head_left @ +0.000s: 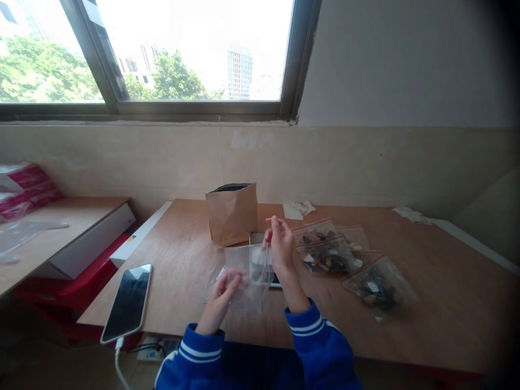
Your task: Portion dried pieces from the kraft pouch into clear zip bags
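Observation:
A clear plastic zip bag [255,295] with a thin red strip along its right edge is held up over the table. My left hand [222,297] is closed on the bag's left side, thumb and fingers pinching the film. Raised higher, my right hand [281,246] has curled fingers at the bag's upper right corner, beside the red strip. Its thumb and forefinger meet at the top; anything tiny between them is too small to make out. Just behind stands a brown paper pouch [232,216], upright with its top gaping. A flat device with a dark screen [276,280] lies partly hidden behind the bag.
Several filled zip bags [327,260] of brown and black pieces lie right of my hands, one [379,292] nearer me. A phone [128,303] with a charging cable overhangs the table's left edge. Crumpled tissue [304,208] lies at the back. A red stool [73,292] stands left.

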`<state>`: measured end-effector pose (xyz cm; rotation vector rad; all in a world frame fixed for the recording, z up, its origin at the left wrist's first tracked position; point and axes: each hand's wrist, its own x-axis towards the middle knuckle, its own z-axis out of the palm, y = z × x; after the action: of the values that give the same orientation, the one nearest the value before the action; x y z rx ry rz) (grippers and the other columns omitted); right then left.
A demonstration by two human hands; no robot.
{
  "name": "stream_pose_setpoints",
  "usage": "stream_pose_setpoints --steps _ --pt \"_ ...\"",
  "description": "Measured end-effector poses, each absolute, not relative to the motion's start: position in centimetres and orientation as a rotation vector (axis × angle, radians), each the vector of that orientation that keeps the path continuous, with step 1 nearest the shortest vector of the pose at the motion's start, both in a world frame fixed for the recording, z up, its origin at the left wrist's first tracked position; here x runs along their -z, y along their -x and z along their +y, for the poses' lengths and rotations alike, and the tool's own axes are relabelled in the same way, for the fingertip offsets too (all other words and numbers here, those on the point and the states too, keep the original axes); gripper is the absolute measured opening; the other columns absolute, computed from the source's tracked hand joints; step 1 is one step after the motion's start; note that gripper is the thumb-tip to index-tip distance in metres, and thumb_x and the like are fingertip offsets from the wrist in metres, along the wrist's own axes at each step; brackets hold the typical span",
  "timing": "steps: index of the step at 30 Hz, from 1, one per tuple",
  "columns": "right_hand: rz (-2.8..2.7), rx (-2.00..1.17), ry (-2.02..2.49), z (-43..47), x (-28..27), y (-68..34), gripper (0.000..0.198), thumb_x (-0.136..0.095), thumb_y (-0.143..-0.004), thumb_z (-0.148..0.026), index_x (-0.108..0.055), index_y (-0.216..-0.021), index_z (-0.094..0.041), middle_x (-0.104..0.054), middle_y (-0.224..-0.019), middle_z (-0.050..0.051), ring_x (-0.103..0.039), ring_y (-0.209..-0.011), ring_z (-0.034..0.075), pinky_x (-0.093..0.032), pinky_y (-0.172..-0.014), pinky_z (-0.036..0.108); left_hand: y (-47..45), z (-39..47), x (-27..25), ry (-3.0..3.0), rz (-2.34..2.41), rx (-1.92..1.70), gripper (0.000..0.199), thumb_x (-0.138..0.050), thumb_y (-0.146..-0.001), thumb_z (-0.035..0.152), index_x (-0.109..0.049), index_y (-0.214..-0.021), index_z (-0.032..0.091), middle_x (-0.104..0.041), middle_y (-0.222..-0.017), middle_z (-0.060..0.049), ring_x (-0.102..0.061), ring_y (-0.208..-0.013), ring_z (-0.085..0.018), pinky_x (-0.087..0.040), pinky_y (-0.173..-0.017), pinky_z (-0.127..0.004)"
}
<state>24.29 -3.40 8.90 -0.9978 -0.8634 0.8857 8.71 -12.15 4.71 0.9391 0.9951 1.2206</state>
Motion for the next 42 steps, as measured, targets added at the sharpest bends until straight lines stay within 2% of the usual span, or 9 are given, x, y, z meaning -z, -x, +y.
stream_pose_setpoints --steps 5,10,13,18,22,27,32,37,42 --pt "-1.069 -1.355 0.935 -6.1 -7.4 -24.8 0.054 -0.054 -0.077 -0.065 -0.053 -0.11 -0.023 -0.067 -0.097 0.006 -0.067 -0.08 0.018 -0.053 -0.064 0.027 -8.2 -11.2 -4.3 -0.943 1.208 -1.438 0.034 -0.064 -0.076 0.048 -0.062 -0.096 0.021 -0.061 -0.07 0.003 -0.058 -0.051 -0.01 -0.048 -0.045 -0.019" --pt "-1.21 -1.741 0.89 -9.3 -4.7 -23.9 0.057 -0.078 -0.064 -0.047 -0.053 -0.108 -0.022 -0.067 -0.089 0.002 -0.065 -0.066 0.016 -0.049 -0.053 0.024 -7.7 -9.9 -4.1 -1.128 1.335 -1.398 0.041 -0.057 -0.079 0.053 -0.06 -0.102 0.019 -0.057 -0.07 0.004 -0.045 -0.034 -0.005 -0.034 -0.029 -0.017" --pt "-1.173 -1.74 0.841 -9.8 -3.2 -23.6 0.051 -0.08 -0.062 -0.042 -0.056 -0.102 -0.019 -0.066 -0.083 0.001 -0.064 -0.063 0.015 -0.05 -0.054 0.025 -7.4 -9.6 -4.3 -1.213 1.428 -1.262 0.044 -0.056 -0.078 0.055 -0.062 -0.103 0.019 -0.057 -0.07 0.004 -0.039 -0.027 -0.004 -0.024 -0.022 -0.018" --pt "-1.257 -1.71 0.919 -9.0 -2.5 -25.9 0.053 -0.075 -0.069 -0.041 -0.053 -0.111 -0.019 -0.067 -0.086 0.003 -0.065 -0.061 0.017 -0.054 -0.056 0.031 -5.8 -8.8 -3.6 -1.25 1.495 -1.153 0.044 -0.052 -0.079 0.055 -0.061 -0.101 0.018 -0.056 -0.07 0.003 -0.038 -0.026 -0.005 -0.023 -0.022 -0.019" --pt "-1.336 -1.007 1.233 -5.6 -2.7 -32.8 0.034 -0.059 -0.081 -0.039 -0.057 -0.109 -0.02 -0.065 -0.099 0.008 -0.064 -0.087 0.021 -0.053 -0.071 0.035 -4.0 -7.6 -2.3 -1.319 1.636 -1.034 0.042 -0.042 -0.084 0.053 -0.056 -0.104 0.019 -0.056 -0.075 0.002 -0.04 -0.028 -0.007 -0.026 -0.024 -0.021" --pt "-1.78 -0.196 1.747 -1.7 -1.6 -41.6 0.024 -0.046 -0.082 -0.01 -0.064 -0.096 -0.015 -0.064 -0.107 0.013 -0.055 -0.104 0.024 -0.04 -0.093 0.038 -3.5 -6.5 -1.0 -1.814 2.028 -0.923 0.038 -0.043 -0.087 0.041 -0.055 -0.112 0.015 -0.06 -0.101 -0.012 -0.066 -0.076 -0.021 -0.054 -0.063 -0.034" --pt "-2.069 0.115 1.957 -1.6 -1.1 -43.6 0.02 -0.051 -0.084 -0.015 -0.066 -0.098 -0.017 -0.064 -0.104 0.012 -0.053 -0.102 0.027 -0.035 -0.091 0.039 -4.3 -7.3 -0.6 -2.118 2.21 -1.104 0.058 -0.048 -0.086 0.039 -0.043 -0.132 0.004 -0.037 -0.136 -0.027 -0.049 -0.12 -0.036 -0.046 -0.091 -0.052" --pt "-2.047 0.178 2.023 -2.1 -2.9 -44.1 0.017 -0.053 -0.085 -0.022 -0.07 -0.082 -0.019 -0.068 -0.091 0.011 -0.055 -0.096 0.028 -0.032 -0.09 0.042 -6.1 -8.6 -0.2 -2.385 2.01 -0.833 0.046 -0.039 -0.092 0.038 -0.045 -0.137 0.029 -0.031 -0.152 -0.008 -0.028 -0.139 -0.03 -0.03 -0.109 -0.049" --pt "-1.83 -0.023 1.838 -3.9 -6.3 -44.2 0.022 -0.048 -0.087 -0.026 -0.068 -0.085 -0.018 -0.069 -0.089 0.01 -0.061 -0.084 0.022 -0.04 -0.077 0.033 -7.8 -7.8 2.4 -2.307 1.991 -0.5 0.051 -0.042 -0.09 0.041 -0.047 -0.137 0.022 -0.036 -0.15 -0.012 -0.019 -0.142 -0.036 -0.024 -0.11 -0.053"
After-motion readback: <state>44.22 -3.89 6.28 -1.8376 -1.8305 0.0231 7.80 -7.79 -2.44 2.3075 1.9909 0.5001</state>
